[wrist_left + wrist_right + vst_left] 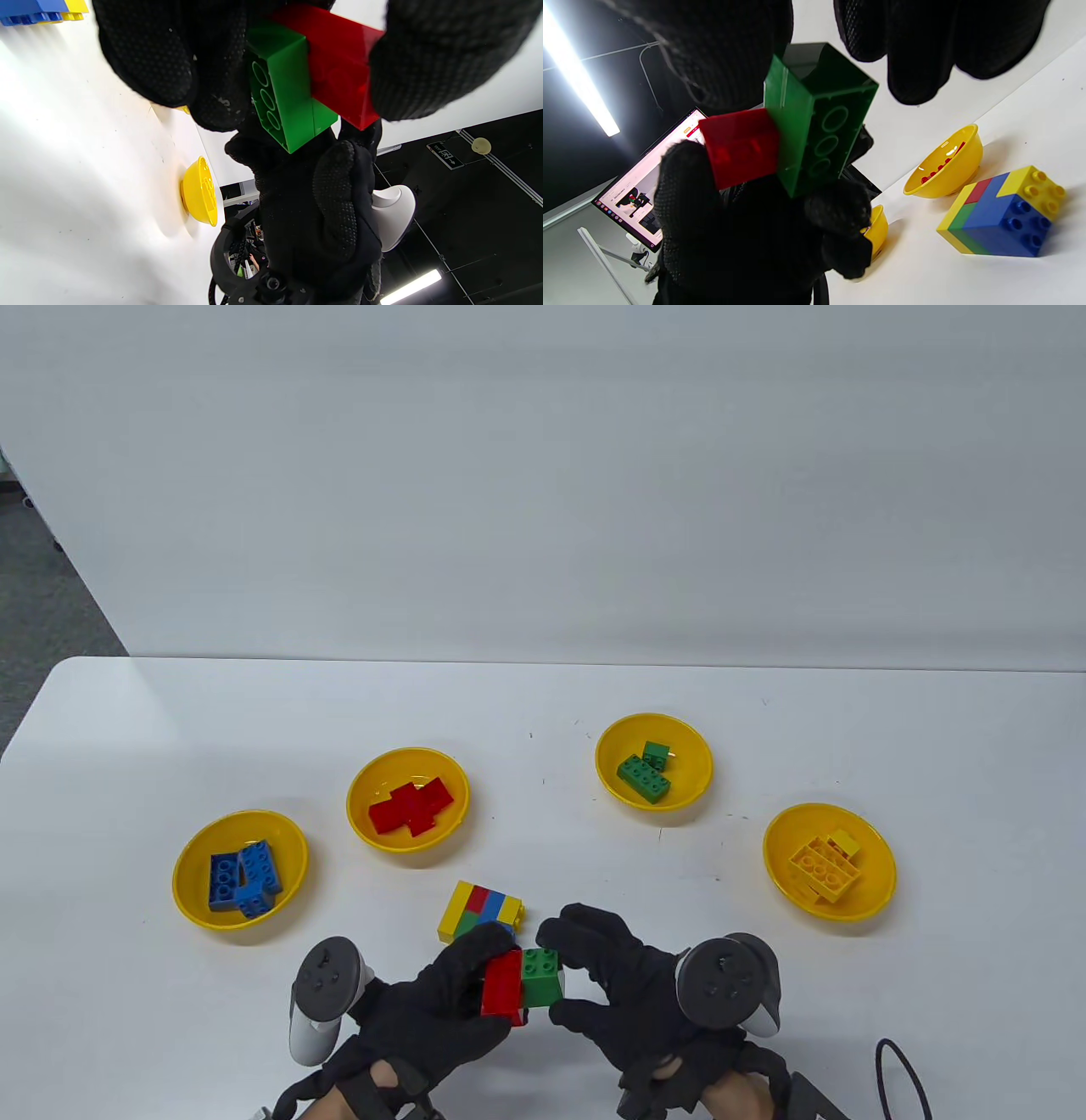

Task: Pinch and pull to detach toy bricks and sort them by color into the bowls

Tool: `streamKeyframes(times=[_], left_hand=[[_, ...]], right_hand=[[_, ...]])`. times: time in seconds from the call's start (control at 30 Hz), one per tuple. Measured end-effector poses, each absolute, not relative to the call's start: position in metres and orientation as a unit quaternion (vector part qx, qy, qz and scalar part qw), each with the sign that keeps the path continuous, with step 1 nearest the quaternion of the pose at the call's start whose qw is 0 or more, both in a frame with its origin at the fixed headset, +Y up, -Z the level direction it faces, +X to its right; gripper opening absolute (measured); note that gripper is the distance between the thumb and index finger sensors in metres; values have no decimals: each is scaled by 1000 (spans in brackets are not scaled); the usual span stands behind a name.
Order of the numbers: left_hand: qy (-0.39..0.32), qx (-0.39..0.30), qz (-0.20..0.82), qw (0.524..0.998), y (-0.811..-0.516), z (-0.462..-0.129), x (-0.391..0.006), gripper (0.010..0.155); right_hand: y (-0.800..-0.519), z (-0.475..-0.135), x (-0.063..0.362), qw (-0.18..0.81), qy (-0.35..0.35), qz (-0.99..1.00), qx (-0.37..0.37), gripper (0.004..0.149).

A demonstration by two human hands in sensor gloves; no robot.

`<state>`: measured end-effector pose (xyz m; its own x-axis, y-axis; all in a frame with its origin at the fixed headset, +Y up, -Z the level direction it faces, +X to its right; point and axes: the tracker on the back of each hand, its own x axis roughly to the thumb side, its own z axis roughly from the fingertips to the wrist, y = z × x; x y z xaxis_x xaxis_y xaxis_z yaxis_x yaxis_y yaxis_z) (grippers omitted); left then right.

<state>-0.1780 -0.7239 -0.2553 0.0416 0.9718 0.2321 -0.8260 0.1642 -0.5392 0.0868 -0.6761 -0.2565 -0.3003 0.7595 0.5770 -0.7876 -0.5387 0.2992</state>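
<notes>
A red brick and a green brick are sitting joined side by side, held up off the counter between the two hands, just in front of the stack of mixed bricks that is waiting on the counter. The left hand is curling its fingers round the red brick; the right hand is pinching the green one, thumb below and fingers above. Both wrist views are showing the green brick's hollow underside, with the red one pressed against its side.

The step in hand looks like the detaching: the pair is gripped on both sides but not yet parted. Next, the hands are going to need to pull apart, likely with a slight twist to break the studs' hold, keeping each grip firm. After that, red belongs in the red bowl to the left, and green in the green bowl to the right. The blue bowl and yellow bowl are sitting at the outer ends, each already holding bricks.
</notes>
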Motion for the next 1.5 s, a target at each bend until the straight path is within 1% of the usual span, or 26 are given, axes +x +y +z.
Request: streamKeyframes(times=[0.1, 0.23, 0.33, 0.4, 0.5, 0.53, 0.6, 0.7, 0.77, 0.83, 0.9, 0.97, 1.03, 1.07, 1.1, 1.13, 1.17, 1.2, 1.23, 1.27, 1.33, 1.4, 1.5], left_hand=[[-285, -136, 630, 709, -725, -254, -174, 92], [-290, -134, 618, 718, -726, -253, -172, 92], [-302, -125, 587, 740, -721, -251, -171, 93], [-301, -84, 551, 774, -714, -250, -174, 95], [-300, 11, 472, 829, -700, -241, -179, 95], [-296, 60, 422, 855, -693, -236, -179, 94], [-315, 124, 336, 879, -685, -228, -176, 91], [-336, 169, 261, 889, -682, -217, -166, 89], [-345, 184, 228, 892, -684, -213, -160, 86], [-349, 204, 196, 893, -684, -211, -154, 78], [-346, 226, 184, 892, -683, -209, -153, 66], [-345, 246, 187, 886, -681, -208, -154, 64], [-345, 258, 197, 881, -679, -208, -155, 63], [-336, 261, 207, 881, -677, -209, -157, 62], [-319, 260, 238, 880, -675, -214, -164, 61], [-293, 235, 299, 877, -675, -222, -174, 60], [-280, 220, 339, 871, -677, -226, -180, 59], [-240, 190, 407, 860, -678, -234, -190, 60], [-214, 177, 432, 858, -678, -238, -197, 60], [-177, 191, 449, 855, -673, -247, -212, 59], [-130, 210, 419, 874, -660, -259, -229, 59], [-76, 218, 388, 892, -640, -283, -248, 59], [-29, 162, 338, 926, -622, -320, -257, 60]], right_hand=[[-682, -254, 82, 488, -24, 802, 344, 66], [-685, -251, 80, 470, -70, 809, 346, 61], [-687, -251, 82, 485, -72, 806, 332, 60], [-688, -252, 83, 476, -80, 814, 324, 60], [-690, -252, 84, 460, -86, 828, 308, 60], [-691, -252, 84, 455, -90, 832, 304, 60], [-693, -252, 82, 443, -93, 841, 297, 60], [-694, -252, 80, 434, -96, 847, 291, 60], [-694, -250, 78, 421, -107, 853, 290, 60], [-693, -249, 77, 414, -112, 854, 294, 60], [-693, -246, 76, 404, -125, 856, 299, 59], [-693, -246, 77, 392, -147, 855, 305, 59], [-692, -246, 78, 406, -152, 848, 305, 58], [-691, -245, 77, 402, -157, 846, 313, 57], [-691, -241, 74, 370, -170, 848, 338, 57], [-689, -238, 73, 352, -176, 852, 346, 57], [-689, -238, 73, 351, -173, 854, 344, 58], [-689, -238, 74, 362, -168, 852, 339, 58], [-688, -238, 75, 376, -173, 847, 333, 58], [-686, -241, 79, 391, -172, 844, 324, 58], [-684, -243, 85, 401, -174, 845, 309, 59], [-682, -245, 93, 411, -177, 842, 301, 59], [-684, -246, 99, 410, -173, 845, 296, 59]])
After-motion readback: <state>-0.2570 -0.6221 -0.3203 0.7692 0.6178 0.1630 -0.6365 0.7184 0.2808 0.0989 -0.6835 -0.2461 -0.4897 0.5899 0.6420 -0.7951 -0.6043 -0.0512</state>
